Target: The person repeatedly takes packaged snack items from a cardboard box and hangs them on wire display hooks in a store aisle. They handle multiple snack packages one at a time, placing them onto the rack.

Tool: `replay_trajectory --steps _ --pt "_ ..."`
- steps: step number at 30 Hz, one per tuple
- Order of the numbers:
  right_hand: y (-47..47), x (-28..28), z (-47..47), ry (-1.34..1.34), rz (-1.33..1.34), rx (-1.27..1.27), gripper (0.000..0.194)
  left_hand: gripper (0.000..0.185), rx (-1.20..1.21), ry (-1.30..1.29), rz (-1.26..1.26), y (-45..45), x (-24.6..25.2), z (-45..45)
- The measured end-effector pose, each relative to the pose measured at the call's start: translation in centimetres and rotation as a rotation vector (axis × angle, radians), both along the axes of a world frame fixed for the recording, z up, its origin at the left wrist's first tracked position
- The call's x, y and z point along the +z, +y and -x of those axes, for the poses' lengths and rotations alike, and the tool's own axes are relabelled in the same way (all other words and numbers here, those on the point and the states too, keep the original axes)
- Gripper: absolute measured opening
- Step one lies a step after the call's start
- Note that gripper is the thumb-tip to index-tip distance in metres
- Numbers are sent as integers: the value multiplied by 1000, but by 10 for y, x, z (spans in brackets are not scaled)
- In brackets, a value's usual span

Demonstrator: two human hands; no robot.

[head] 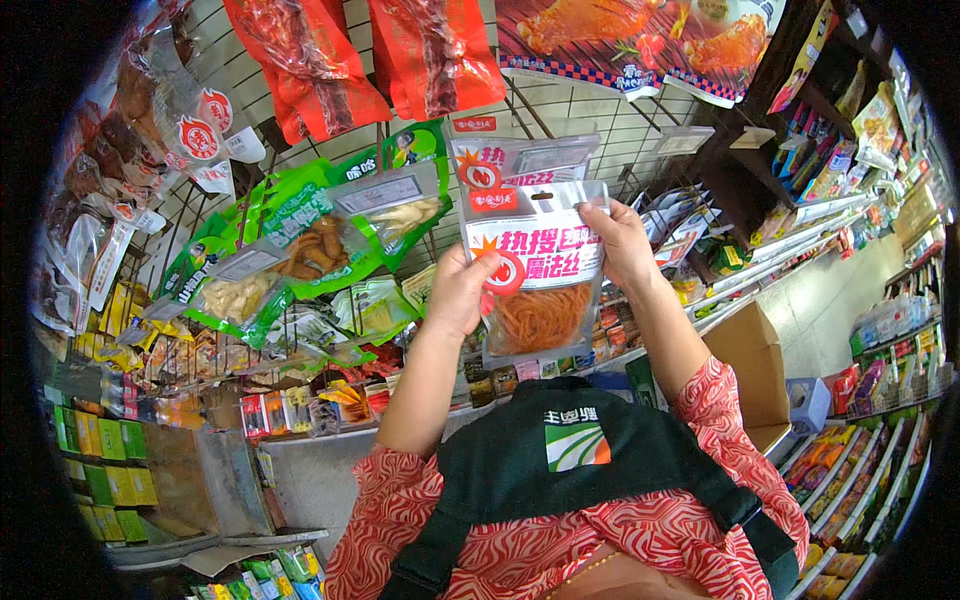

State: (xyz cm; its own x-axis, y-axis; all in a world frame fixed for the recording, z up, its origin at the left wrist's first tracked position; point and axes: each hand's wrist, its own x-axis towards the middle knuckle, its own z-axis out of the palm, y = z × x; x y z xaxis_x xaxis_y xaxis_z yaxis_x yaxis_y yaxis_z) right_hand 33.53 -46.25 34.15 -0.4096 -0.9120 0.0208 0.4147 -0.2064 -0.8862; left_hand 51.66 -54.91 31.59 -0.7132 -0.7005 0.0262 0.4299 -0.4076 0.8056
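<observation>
A clear-and-white snack bag (544, 315) with reddish-brown shreds inside is held upright in front of a wire rack. My left hand (456, 291) grips its left edge, thumb on the front. At its upper right edge, my right hand (619, 244) pinches the plastic with the thumb in front. Just behind and above it hangs a similar bag (480, 166) with a price tag holder (559, 156) before it. Green snack bags (311, 251) hang left of my left hand.
Red meat packets (442, 56) and a chicken-wing packet (637, 37) hang overhead. Vacuum-packed meats (142, 112) hang at far left. An open cardboard box (750, 375) stands right of my right arm, with stocked shelves (840, 480) beyond. Small packets (300, 409) line a lower shelf.
</observation>
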Motion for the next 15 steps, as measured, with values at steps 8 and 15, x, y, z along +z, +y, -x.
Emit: replay_trajectory --steps 8,15 --pt "-24 29 7 57 81 -4 12 18 124 19 252 -40 41 17" --pt "-10 12 8 320 187 -124 10 16 107 17 390 -38 20 13"
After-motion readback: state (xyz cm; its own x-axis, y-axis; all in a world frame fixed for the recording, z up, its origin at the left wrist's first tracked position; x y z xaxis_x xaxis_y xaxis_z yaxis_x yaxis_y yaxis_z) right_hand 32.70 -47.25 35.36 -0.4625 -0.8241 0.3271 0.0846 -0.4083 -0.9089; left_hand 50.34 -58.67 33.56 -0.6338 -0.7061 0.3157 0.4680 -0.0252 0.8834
